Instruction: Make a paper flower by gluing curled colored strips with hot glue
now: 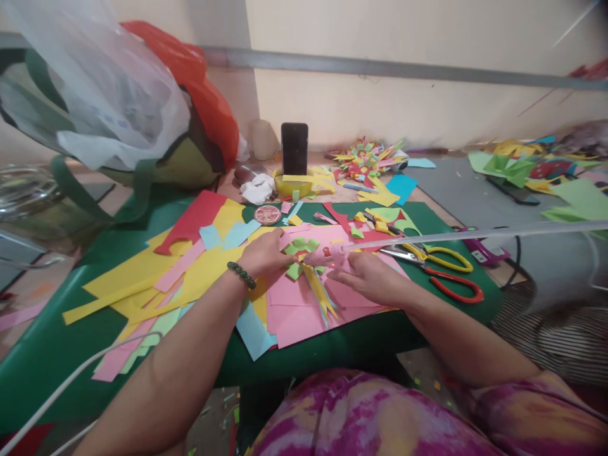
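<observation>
Green paper flower [301,255] between both hands [265,255] [373,277]

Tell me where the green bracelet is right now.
In the head view, the bracelet is left of centre, around the left wrist, just behind the left hand, with yellow paper to its left.

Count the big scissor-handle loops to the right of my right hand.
2: the yellow oval loop, farther from you, and the red oval loop, nearer. Others may be hidden.
</observation>
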The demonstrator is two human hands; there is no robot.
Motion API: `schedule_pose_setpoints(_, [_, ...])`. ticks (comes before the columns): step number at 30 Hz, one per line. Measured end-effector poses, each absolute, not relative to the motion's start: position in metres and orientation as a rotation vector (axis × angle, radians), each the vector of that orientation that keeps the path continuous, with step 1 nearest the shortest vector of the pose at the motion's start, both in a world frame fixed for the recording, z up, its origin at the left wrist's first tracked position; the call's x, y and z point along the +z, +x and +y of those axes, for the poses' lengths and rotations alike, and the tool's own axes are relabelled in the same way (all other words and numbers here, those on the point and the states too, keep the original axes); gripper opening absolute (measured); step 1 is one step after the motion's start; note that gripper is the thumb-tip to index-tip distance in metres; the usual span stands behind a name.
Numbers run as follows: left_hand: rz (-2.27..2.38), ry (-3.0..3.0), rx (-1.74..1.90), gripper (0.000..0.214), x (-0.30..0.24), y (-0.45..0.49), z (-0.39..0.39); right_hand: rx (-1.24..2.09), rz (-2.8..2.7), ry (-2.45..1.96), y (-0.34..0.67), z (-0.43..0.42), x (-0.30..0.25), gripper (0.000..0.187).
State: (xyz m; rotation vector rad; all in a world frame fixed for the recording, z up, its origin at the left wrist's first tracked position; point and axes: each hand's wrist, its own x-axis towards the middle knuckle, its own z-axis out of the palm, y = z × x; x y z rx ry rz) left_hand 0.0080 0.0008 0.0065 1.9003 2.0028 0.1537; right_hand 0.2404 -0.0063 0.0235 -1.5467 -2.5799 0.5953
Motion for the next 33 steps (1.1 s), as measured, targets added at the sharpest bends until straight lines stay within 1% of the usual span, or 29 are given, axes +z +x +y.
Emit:
schedule_pose_setpoints(5, [1.991, 1.893, 0.158, 0.043, 0.0074, 0.008, 0.0008, 0.614, -2.58, -1.481, 0.2425, -0.0047, 0.0209, 0.043])
schedule_pose_setpoints(11, [1.983, 1.906, 0.173, 0.046, 0.0064, 0.007, 0.0014, 0.632, -2.561, -1.516, 0.2409, -0.005, 0.0206, 0.042])
schedule_pose_setpoints(17, [1.982, 1.864, 0.178, 0.039, 0.0071, 0.0071, 0.0008, 0.66, -2.573, -1.472, 0.245, -0.0048, 0.0214, 0.048])
schedule_pose_setpoints(24, [1.977, 1.875, 0.167, 0.04, 0.0075, 0.0075, 0.0, 0.626, -2.509, -1.412, 0.25, -0.0044, 0.0205, 0.047])
schedule_pose_setpoints(29, [1.969, 1.872, 0.165, 0.039, 0.0079, 0.0073, 0.0001, 0.608, -2.559, -1.496, 0.2473, -0.0037, 0.0203, 0.047])
schedule_pose_setpoints(33, [1.962, 1.876, 0.191, 0.039, 0.0076, 0.007, 0.0004, 0.588, -2.564, -1.477, 0.2485, -0.0027, 0.0185, 0.048])
